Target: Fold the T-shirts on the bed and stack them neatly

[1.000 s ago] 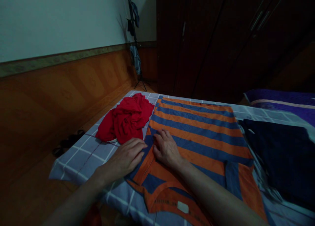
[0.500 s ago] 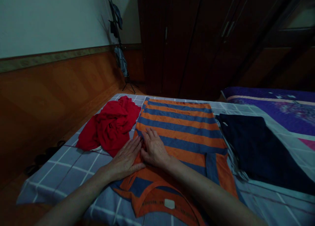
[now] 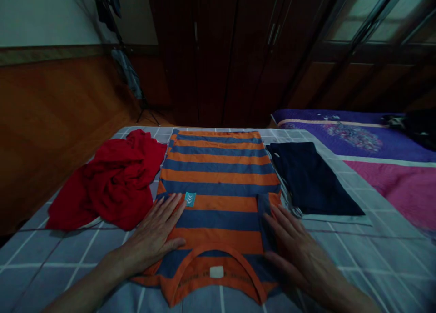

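Observation:
An orange and blue striped shirt (image 3: 218, 176) lies flat on the bed, its collar toward me and its hem at the far end. My left hand (image 3: 155, 226) rests with fingers spread on the shirt's left side, beside a small teal patch (image 3: 190, 199). Over on the right, my right hand (image 3: 294, 245) has its fingers apart at the shirt's right sleeve, which is folded inward. Neither hand grips anything. A pale label (image 3: 216, 271) shows inside the collar.
A crumpled red cloth (image 3: 119, 181) lies left of the shirt. To the right are folded dark blue garments (image 3: 309, 179) on a lighter one. The checked bedsheet (image 3: 384, 267) spreads under everything. Beyond stand a dark wardrobe (image 3: 218, 58), a clothes stand (image 3: 127, 72) and a purple and pink bedspread (image 3: 402, 140).
My right hand has moved from the shirt's left side to its right side. My left hand has flattened on the left side, and the teal patch now shows. The view has turned right.

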The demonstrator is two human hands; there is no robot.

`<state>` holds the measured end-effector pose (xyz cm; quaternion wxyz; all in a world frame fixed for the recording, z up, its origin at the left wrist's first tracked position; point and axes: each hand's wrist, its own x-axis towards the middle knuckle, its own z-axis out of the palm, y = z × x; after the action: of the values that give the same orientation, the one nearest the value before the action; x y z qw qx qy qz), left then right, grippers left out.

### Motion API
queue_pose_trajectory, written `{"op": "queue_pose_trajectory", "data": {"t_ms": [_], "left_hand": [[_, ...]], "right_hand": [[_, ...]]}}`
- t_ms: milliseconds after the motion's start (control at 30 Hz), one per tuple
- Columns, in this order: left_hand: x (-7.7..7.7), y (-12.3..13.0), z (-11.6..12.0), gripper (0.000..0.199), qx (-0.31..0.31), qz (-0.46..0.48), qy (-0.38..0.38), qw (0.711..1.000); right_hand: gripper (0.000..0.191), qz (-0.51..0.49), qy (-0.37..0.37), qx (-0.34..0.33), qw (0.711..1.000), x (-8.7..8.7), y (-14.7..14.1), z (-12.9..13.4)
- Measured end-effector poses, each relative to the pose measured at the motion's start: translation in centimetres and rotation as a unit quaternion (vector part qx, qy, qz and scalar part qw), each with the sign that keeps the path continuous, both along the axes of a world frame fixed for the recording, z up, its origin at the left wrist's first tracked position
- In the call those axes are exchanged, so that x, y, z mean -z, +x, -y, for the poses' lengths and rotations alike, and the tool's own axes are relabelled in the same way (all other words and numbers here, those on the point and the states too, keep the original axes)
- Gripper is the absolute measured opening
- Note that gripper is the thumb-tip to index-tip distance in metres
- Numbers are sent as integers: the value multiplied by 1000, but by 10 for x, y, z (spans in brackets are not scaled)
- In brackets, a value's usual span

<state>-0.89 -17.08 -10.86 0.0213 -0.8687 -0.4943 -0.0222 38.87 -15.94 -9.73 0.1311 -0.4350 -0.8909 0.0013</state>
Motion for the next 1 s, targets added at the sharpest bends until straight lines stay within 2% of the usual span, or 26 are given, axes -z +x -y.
{"op": "queue_pose_trajectory", "data": {"t_ms": [67,167,333,467,533,633,767,833,1000], "left_hand": [[5,-1,1,79,4,-3,18,1000],[8,-4,2,77,7,2,27,1000],[8,-4,-1,77,10,14,15,1000],[-2,-4,4,81,8,50,9,999],[-10,-9,15,84,11,66,-4,998],[-18,-19,41,84,19,65,-39,997],[-14,-33,73,79,30,36,-42,998],[-9,-35,81,75,46,35,-18,998],[-5,-30,79,64,93,36,32,995]], "right_hand": [[73,30,5,-1,1000,13,11,17],[74,34,2,13,999,19,16,29],[68,-12,-22,26,999,10,12,19],[70,-3,-43,4,999,9,8,11],[70,4,-40,-11,999,5,9,16],[68,-8,-28,-36,999,-10,11,35],[72,6,-23,-89,996,-27,12,54],[70,24,0,-107,994,-24,13,55],[68,37,86,-131,987,2,12,45]]}}
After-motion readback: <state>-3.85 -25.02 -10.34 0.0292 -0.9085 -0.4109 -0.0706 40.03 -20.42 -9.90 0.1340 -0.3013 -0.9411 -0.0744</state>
